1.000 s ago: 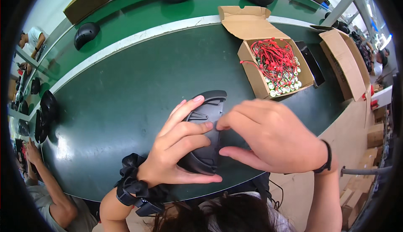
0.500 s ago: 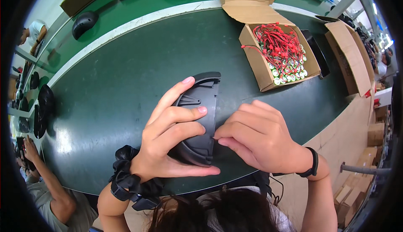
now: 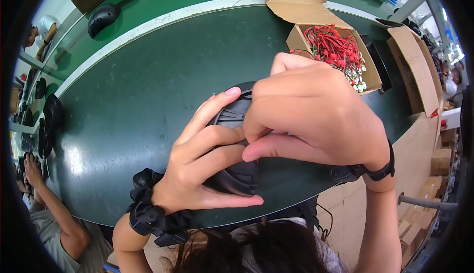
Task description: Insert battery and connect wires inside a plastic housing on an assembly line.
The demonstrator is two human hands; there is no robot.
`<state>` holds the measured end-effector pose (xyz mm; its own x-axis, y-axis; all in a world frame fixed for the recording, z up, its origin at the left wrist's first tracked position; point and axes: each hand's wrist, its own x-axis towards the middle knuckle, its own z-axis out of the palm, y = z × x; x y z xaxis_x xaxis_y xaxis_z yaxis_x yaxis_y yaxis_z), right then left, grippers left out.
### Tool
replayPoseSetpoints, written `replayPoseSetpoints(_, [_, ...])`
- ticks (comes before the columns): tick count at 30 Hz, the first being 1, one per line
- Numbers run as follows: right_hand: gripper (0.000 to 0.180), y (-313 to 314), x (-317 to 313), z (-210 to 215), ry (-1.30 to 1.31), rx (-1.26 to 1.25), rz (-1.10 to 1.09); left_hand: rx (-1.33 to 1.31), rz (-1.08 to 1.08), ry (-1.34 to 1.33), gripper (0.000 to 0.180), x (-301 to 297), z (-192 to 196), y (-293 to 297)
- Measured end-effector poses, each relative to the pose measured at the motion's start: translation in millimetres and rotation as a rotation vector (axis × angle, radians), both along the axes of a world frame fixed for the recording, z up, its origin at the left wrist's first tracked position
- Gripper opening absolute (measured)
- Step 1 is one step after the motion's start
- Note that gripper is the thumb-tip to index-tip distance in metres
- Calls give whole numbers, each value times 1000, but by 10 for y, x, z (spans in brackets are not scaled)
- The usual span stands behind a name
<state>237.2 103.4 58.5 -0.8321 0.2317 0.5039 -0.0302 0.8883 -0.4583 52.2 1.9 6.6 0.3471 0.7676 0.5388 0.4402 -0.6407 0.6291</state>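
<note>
A curved black plastic shell (image 3: 231, 176) stands tilted over the green table, wrapped by the fingers and thumb of my left hand (image 3: 195, 159). Across its right edge reaches my right hand (image 3: 313, 107), with thumb and forefinger pinched together close to the left fingers. Whatever lies in that pinch is hidden by the hand. The right hand also covers much of the shell's middle and its right side.
An open cardboard box (image 3: 373, 78) at the back right holds batteries with red wires (image 3: 333, 46). Another carton (image 3: 414, 68) stands farther right. More black shells (image 3: 103, 19) lie on the green conveyor beyond. A co-worker's arm (image 3: 54, 199) shows at the left.
My right hand has risen from the shell's lower right edge and moved up over its middle, still pinching. The left hand keeps its hold on the shell.
</note>
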Motion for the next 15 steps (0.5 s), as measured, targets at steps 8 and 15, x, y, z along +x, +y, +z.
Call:
replayPoseSetpoints(8, [22,136,-133,-150,57,-24,15,54,2,27,51,31,-8,-2])
replayPoseSetpoints(15, [13,-92,-105,-148,147,259,-59,-58,92,105,61,49,-21,-96])
